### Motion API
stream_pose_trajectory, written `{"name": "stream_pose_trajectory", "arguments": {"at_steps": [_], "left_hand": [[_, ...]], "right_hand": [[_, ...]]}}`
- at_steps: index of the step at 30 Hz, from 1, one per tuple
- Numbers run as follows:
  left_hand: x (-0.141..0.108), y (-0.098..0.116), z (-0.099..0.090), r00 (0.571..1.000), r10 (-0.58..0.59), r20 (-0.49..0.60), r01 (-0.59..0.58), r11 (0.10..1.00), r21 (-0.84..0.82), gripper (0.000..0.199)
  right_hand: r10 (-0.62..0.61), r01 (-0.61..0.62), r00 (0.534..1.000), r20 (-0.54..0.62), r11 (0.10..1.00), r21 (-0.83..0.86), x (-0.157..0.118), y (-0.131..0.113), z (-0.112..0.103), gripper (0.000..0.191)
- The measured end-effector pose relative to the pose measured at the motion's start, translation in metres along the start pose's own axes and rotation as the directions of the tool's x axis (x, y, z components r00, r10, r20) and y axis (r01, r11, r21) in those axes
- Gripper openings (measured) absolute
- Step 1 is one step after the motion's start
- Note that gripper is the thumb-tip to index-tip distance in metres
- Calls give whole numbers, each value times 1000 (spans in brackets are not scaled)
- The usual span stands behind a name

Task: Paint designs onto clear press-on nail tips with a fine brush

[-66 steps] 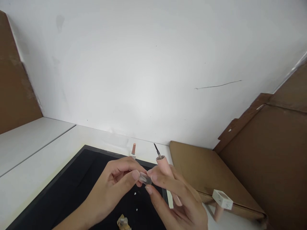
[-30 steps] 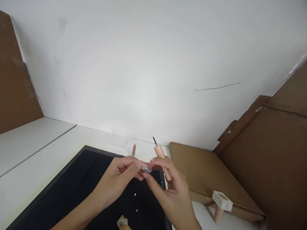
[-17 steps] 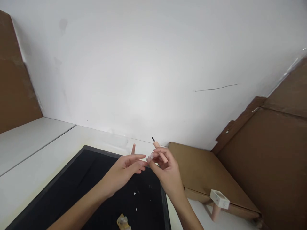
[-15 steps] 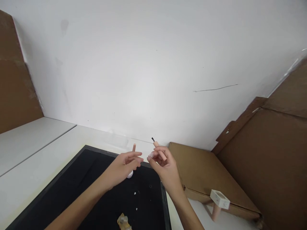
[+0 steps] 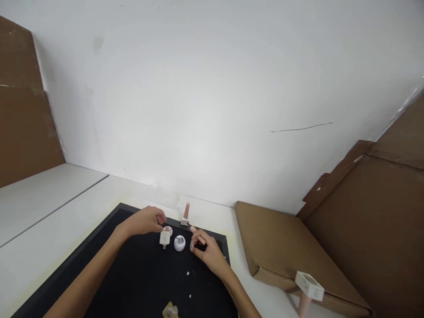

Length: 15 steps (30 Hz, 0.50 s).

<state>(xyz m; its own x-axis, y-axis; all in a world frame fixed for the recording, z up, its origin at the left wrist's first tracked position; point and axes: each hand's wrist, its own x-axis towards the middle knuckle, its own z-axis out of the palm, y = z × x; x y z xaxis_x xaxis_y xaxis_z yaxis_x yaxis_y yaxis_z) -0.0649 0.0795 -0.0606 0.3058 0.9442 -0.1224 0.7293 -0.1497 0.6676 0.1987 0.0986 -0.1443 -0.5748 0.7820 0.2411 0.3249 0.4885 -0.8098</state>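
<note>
Right fingers [image 5: 207,239] clamped on pink brush [image 5: 194,230], partly hidden; left fingers [image 5: 159,213] apart, contact unclear.

The left arm [image 5: 94,274] slants in from lower left, the left hand [image 5: 147,220] with fingers loosely curled; the right forearm [image 5: 240,289] rises leftward, the right hand [image 5: 211,255] bending thumb and forefinger into a pinch.

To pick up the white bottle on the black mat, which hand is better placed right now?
Probably the left hand: it is close beside the white bottle, and no held thing shows in it. The right hand is farther off, past a round jar, and holds the pink brush cap.
</note>
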Motion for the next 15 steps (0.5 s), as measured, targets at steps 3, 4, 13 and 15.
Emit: {"name": "stream_pose_trajectory", "arguments": {"at_steps": [3,4,13,15], "left_hand": [[7,-7,9,992,38,117,-52,992,112,27],[9,-7,12,989,45,142,-66,987,146,28],[18,-2,31,989,26,148,-86,907,412,29],[17,-1,31,988,32,151,-96,894,438,29]], "right_hand": [[-18,19,1000,24,999,-32,-1,6,1,29],[-23,24,999,32,999,-40,0,8,1,29],[-22,29,996,82,995,-91,0,14,-9,29],[-11,19,997,82,995,-100,0,12,-12,29]]}}
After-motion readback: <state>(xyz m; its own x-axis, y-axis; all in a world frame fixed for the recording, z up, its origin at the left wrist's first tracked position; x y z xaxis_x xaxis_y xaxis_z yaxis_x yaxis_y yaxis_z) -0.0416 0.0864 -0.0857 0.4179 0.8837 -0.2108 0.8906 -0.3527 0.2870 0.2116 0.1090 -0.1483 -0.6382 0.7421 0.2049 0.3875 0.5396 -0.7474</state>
